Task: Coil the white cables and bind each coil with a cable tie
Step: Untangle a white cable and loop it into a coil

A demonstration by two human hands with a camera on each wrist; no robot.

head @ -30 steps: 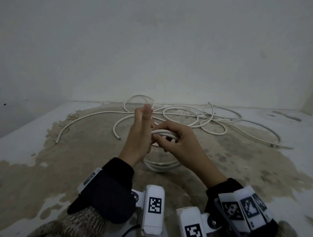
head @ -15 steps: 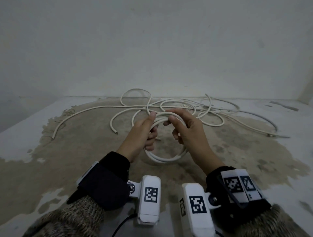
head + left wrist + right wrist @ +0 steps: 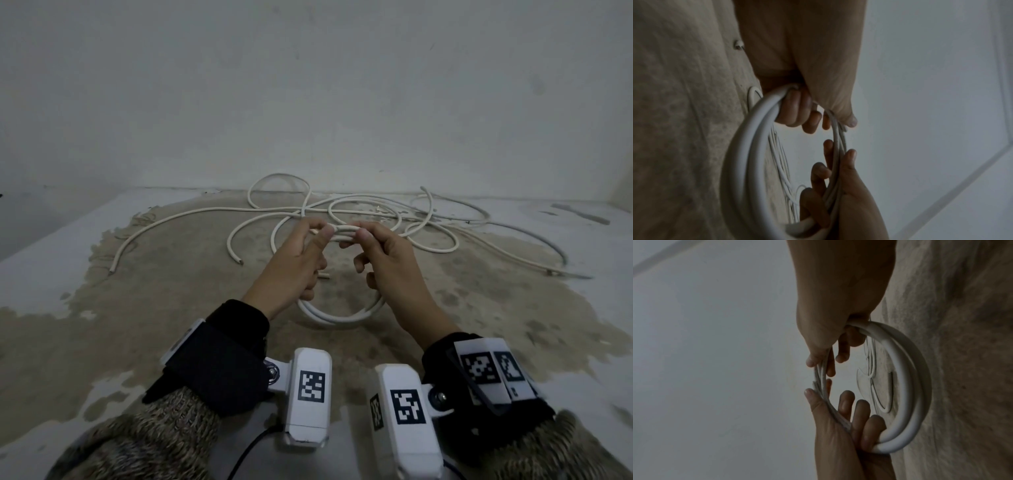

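Two hands hold a small coil of round white plastic cable (image 3: 337, 317) upright above a stained, patchy grey surface (image 3: 102, 308). The left hand (image 3: 294, 270) grips the ring's top at about 11 o'clock and the right hand (image 3: 387, 267) at 1 o'clock, thumbs pinching the bunched turns between them; the ring's plane faces the person, equally near both hands. Beyond, toward 12 o'clock, loose white cables (image 3: 428, 222) sprawl uncoiled. No cable tie is visible, so binding likely waits.
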